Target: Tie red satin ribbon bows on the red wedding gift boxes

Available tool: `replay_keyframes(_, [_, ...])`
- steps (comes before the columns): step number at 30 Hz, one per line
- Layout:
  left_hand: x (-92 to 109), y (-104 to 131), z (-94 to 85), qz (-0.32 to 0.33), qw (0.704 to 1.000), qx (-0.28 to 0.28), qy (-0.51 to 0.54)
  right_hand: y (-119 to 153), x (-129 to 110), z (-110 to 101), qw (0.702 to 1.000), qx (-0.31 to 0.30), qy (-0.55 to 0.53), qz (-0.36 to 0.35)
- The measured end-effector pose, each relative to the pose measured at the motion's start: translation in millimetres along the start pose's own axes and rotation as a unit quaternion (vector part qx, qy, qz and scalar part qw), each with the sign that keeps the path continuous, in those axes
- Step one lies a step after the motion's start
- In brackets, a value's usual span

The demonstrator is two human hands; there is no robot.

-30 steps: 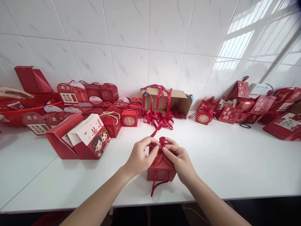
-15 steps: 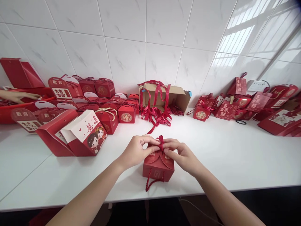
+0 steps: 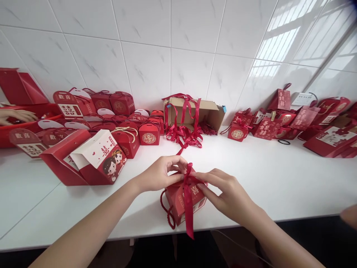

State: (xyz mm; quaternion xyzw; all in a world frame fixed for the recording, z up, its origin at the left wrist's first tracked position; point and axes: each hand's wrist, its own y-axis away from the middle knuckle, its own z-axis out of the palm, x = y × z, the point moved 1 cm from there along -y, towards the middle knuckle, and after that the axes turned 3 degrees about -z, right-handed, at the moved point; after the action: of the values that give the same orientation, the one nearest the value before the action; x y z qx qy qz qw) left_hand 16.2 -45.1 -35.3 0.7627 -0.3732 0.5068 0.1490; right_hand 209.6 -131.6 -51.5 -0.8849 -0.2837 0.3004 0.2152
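A small red gift box [image 3: 176, 199] with gold lettering stands near the table's front edge, turned at an angle. A red ribbon [image 3: 189, 212] is gathered in a bow at its top, and one long tail hangs down over the front past the edge. My left hand [image 3: 158, 174] is closed, thumb and fingers pinching the ribbon at the knot's left. My right hand [image 3: 223, 188] pinches ribbon on the right side between index finger and thumb. A twisted red cord handle [image 3: 168, 214] droops from the box's left side.
An open cardboard box [image 3: 213, 113] trailing ribbons [image 3: 184, 137] stands against the tiled wall. Many red boxes [image 3: 150, 134] and a larger printed box [image 3: 103, 158] fill the left; more gift boxes [image 3: 238, 132] stand right. Another person's hand [image 3: 16, 114] is in a red basin [image 3: 54, 109].
The gift box has turned so a different side faces me, its cord handle now at the left. A ribbon tail now hangs in front, and my right hand has shifted slightly right.
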Motion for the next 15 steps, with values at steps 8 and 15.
replay_keyframes(8, [16, 1, -2.7, 0.034, 0.995, -0.033, -0.092, -15, 5, -5, 0.997, 0.02, -0.076, 0.015])
replay_keyframes(15, [27, 3, -1.7, 0.005, 0.989, -0.023, -0.149, -29, 8, -1, 0.99, 0.0, -0.143, 0.01])
